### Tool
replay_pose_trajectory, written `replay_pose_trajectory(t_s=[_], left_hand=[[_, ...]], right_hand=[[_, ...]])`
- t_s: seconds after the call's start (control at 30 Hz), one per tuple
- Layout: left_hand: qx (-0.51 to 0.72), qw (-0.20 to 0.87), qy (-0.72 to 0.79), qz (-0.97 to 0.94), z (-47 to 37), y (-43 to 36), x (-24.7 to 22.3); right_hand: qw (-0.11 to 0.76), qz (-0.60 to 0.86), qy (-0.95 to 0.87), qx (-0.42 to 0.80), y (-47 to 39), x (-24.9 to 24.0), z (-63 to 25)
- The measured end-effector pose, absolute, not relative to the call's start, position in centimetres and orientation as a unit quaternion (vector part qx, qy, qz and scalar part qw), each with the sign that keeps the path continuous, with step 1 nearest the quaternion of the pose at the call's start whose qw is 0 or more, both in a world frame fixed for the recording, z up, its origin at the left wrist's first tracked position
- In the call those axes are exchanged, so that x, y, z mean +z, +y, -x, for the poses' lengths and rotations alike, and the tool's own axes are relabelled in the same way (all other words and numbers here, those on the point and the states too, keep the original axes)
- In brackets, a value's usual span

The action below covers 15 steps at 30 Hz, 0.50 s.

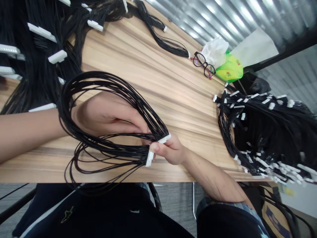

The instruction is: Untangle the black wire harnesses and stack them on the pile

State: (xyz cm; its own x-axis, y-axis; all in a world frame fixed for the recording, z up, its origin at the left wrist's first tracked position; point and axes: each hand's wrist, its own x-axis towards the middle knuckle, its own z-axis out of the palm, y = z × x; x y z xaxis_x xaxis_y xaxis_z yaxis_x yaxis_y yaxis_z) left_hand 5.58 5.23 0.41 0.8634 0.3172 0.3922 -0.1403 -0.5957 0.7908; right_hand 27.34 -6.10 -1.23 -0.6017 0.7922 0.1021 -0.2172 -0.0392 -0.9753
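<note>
A looped wire harness of many thin black wires is held above the front of the table. It has two white connectors, an upper connector and a lower connector, close together. My right hand grips the connector ends, its thumb pressed between them. My left hand passes through the loop, with wires lying over its wrist. Its fingers are closed at the wires beside the connectors; the fingertips are partly hidden. Several thin wires hang lower, past the table's front edge.
Black wire bundles with white connectors cover the table's left side. Another large pile of harnesses lies at the right. At the back are a single harness, glasses, a green packet and white plastic.
</note>
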Motion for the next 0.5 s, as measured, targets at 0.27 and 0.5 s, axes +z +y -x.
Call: replay_pose_trajectory(t_s=[0.27, 0.5], left_hand=[[0.275, 0.371, 0.062, -0.885, -5.0, 5.2, 0.0], [0.259, 0.325, 0.004, -0.91, -5.5, 6.9, -0.2]], right_hand=[[0.421, 0.249, -0.646, 0.585, -5.8, -1.0, -27.2], [0.452, 0.282, -0.704, 0.47, -6.1, -1.8, -27.6]])
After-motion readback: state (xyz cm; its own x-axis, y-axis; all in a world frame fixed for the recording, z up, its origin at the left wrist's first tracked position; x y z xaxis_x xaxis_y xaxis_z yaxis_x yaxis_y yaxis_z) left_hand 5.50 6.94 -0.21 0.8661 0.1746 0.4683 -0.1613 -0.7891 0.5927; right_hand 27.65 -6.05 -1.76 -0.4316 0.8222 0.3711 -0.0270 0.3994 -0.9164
